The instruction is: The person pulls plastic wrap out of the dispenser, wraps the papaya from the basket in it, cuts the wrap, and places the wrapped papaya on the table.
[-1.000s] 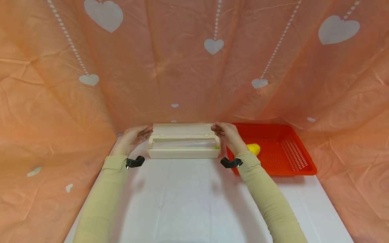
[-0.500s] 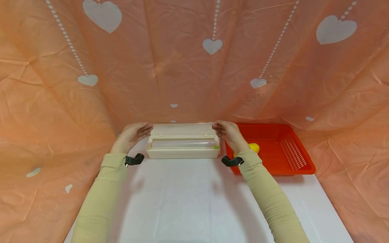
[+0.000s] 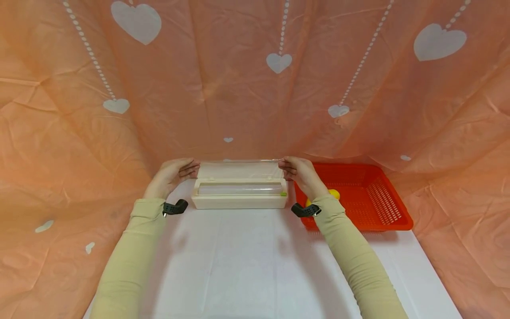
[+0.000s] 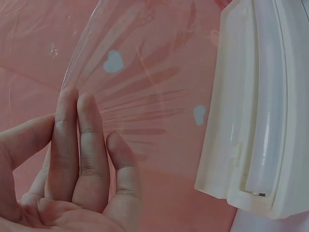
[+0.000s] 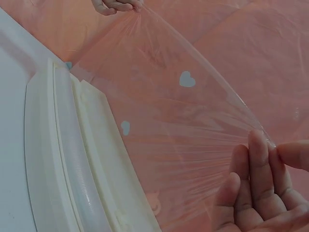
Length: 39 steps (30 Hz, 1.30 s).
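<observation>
A clear sheet of cling film (image 5: 193,111) stretches between both hands above a cream dispenser box (image 3: 239,202). My left hand (image 3: 174,176) pinches one corner of the film between thumb and fingers, and creases fan out from the grip in the left wrist view. The opposite corner is pinched by my right hand (image 3: 302,177), with the thumb against the fingertips. Inside the box lies the film roll (image 4: 270,96), and the box lid (image 3: 239,170) stands raised behind it. A small green piece (image 3: 283,194) sits on the box's right front edge.
A red plastic basket (image 3: 364,208) stands right of the box, partly behind the right forearm. It holds a yellow object (image 3: 334,194), mostly hidden. The white table (image 3: 239,261) meets an orange curtain (image 3: 239,102) with hearts behind the box.
Both hands have risen slightly and moved away from the body, drawing the film's edge up above the lid. The box and basket have stayed in place.
</observation>
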Each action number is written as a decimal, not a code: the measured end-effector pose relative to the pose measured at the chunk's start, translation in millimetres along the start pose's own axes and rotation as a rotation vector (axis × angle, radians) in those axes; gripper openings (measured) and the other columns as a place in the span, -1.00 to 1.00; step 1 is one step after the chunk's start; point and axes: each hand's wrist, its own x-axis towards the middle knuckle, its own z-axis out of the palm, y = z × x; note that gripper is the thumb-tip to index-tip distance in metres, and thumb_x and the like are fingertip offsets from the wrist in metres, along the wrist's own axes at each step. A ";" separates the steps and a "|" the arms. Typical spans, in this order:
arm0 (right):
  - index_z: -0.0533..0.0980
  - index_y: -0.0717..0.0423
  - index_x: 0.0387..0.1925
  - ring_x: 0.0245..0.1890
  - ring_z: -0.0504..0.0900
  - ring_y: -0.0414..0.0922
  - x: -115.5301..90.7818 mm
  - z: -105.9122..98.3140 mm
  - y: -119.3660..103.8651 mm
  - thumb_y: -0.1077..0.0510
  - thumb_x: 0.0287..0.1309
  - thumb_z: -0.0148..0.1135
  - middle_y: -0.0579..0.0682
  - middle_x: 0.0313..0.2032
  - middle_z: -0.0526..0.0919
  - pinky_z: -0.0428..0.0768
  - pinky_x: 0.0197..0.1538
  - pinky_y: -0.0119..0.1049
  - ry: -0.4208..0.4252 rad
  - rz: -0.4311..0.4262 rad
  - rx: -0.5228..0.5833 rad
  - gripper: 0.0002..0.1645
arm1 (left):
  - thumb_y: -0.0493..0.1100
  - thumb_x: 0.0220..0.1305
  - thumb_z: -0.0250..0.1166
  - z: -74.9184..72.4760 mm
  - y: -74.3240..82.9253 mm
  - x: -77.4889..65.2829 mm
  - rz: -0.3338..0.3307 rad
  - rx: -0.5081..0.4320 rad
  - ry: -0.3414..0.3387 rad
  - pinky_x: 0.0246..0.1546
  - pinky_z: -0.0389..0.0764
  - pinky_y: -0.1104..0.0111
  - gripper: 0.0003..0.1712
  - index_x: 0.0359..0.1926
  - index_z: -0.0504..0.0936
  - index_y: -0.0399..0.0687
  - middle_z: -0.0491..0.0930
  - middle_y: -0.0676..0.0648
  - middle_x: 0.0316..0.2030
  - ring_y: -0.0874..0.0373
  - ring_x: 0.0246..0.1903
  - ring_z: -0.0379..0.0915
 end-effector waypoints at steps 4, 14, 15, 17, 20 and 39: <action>0.51 0.35 0.00 -0.18 0.57 -0.04 -0.3 -0.2 -2.3 0.08 0.36 0.10 0.10 -0.17 0.66 0.51 0.05 -0.21 0.008 0.000 -0.015 -0.61 | -0.21 0.41 0.12 2.1 3.7 0.5 0.002 0.013 0.002 -0.02 0.56 0.27 -0.78 -0.24 0.72 -0.06 0.70 -0.01 -0.25 0.18 -0.20 0.62; 0.43 0.40 0.09 -0.12 0.56 -0.04 0.7 1.2 -11.6 0.10 0.38 0.06 0.24 0.02 0.57 0.37 0.25 -0.12 -0.005 -0.016 -0.029 -0.56 | -0.25 0.41 0.12 4.7 11.8 3.1 0.017 -0.029 0.021 0.10 0.47 0.31 -0.76 -0.27 0.73 -0.02 0.69 -0.03 -0.20 0.19 -0.16 0.62; 0.43 0.39 0.09 -0.11 0.56 -0.04 0.6 1.4 -12.8 0.10 0.38 0.06 0.20 -0.02 0.59 0.37 0.25 -0.13 -0.008 -0.015 -0.033 -0.56 | -0.25 0.41 0.12 5.2 13.1 3.0 0.017 -0.024 0.022 0.07 0.49 0.33 -0.77 -0.26 0.73 -0.01 0.69 -0.03 -0.21 0.19 -0.16 0.62; 0.45 0.38 0.06 -0.12 0.57 -0.04 0.0 2.2 -15.3 0.09 0.37 0.08 0.16 -0.06 0.62 0.36 0.26 -0.13 -0.005 -0.013 -0.034 -0.57 | -0.24 0.41 0.12 5.8 16.1 2.4 0.009 -0.014 0.026 0.05 0.49 0.35 -0.77 -0.27 0.72 0.00 0.70 -0.02 -0.22 0.19 -0.16 0.62; 0.49 0.33 0.00 -0.12 0.57 -0.04 -0.7 3.2 -19.2 0.09 0.36 0.11 0.13 -0.10 0.63 0.39 0.24 -0.15 -0.002 -0.013 -0.033 -0.62 | -0.21 0.40 0.13 7.1 21.7 2.7 -0.013 0.027 0.040 -0.05 0.53 0.39 -0.77 -0.29 0.73 0.04 0.71 0.04 -0.28 0.21 -0.17 0.62; 0.59 0.23 -0.23 -0.09 0.59 0.05 3.7 5.5 -33.6 0.15 0.35 0.08 0.06 -0.27 0.68 0.33 0.24 -0.04 0.010 -0.070 -0.019 -0.76 | -0.20 0.40 0.15 12.4 37.3 7.0 -0.006 0.059 0.046 -0.23 0.56 0.47 -0.77 -0.32 0.73 0.04 0.72 0.04 -0.31 0.20 -0.17 0.63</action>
